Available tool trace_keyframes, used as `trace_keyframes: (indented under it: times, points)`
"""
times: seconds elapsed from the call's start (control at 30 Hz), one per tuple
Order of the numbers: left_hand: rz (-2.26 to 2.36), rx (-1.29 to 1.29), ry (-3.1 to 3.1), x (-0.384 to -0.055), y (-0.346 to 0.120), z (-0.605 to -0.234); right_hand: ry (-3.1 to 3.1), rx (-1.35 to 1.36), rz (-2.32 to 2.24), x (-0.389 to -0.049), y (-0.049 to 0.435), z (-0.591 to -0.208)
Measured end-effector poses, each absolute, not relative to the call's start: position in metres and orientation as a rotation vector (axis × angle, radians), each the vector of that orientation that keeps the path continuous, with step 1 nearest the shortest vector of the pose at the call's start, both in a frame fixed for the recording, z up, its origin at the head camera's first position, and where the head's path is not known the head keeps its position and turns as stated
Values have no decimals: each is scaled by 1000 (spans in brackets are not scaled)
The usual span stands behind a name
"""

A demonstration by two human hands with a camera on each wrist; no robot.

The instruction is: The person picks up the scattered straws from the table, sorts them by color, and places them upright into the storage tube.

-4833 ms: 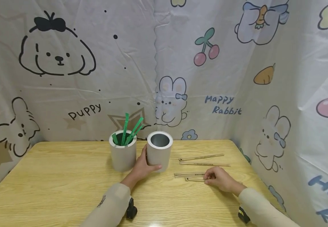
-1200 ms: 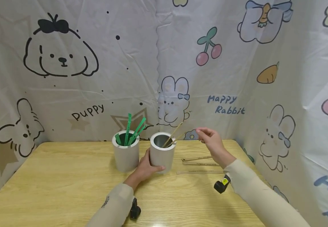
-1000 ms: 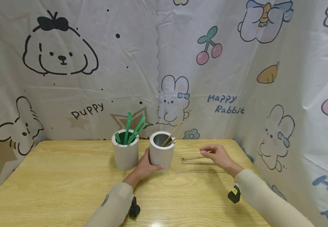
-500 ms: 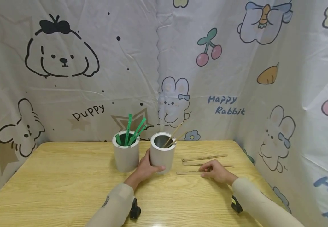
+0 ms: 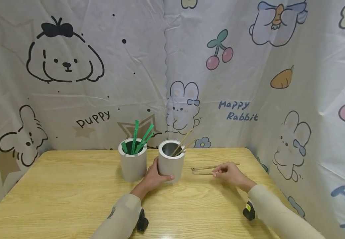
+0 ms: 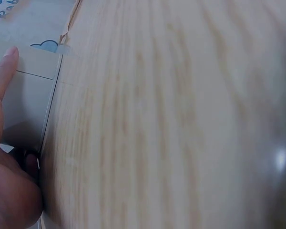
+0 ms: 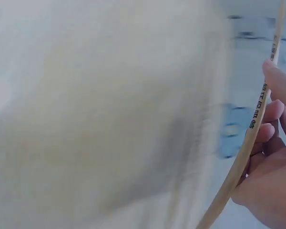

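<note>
In the head view my left hand point(image 5: 154, 177) grips the right-hand white cylindrical pot point(image 5: 171, 169) low on its side, thumb across the front. Two thin tan strips point(image 5: 182, 142) lean out of that pot's grey opening. My right hand point(image 5: 230, 175) pinches a thin tan strip with printed dark characters point(image 7: 258, 107), plainest in the right wrist view, where it bows slightly. A tan strip point(image 5: 209, 166) lies on the table just behind that hand. Whether another strip lies under the fingers is hidden.
To the left stands a second white pot point(image 5: 132, 167) holding several green strips point(image 5: 138, 141). Both pots stand near the back of the wood-grain table point(image 5: 71, 189). A printed cloth point(image 5: 115, 66) hangs behind and at the sides.
Two tan strips now stand in the right-hand pot. My right hand went from above the pot down to the front strip, then back; that strip has left its place. Left hand stays put.
</note>
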State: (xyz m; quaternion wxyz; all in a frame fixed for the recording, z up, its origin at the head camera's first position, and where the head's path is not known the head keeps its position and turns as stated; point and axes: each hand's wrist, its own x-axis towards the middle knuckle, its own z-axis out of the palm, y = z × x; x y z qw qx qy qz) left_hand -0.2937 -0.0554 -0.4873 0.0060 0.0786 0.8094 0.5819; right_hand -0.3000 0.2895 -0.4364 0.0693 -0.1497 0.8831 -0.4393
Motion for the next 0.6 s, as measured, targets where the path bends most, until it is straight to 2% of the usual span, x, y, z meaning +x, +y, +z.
trace_keyframes:
  times: [0.17,0.37,0.5,0.6]
  points:
    - [1832,256,2529,-293,-55,-488,2555,-319,-1682,-295,278,-377]
    - [1838,261,2527,-293,-55,-488,1903,-425,-2442,-285,245,-306]
    - [1839,264,2528,-293,-54,-488,1668,-508,-2627,-277,213,-273]
    - [1843,265,2522,-293,-55,-488,1687,-539,-2626,-274,186,-263]
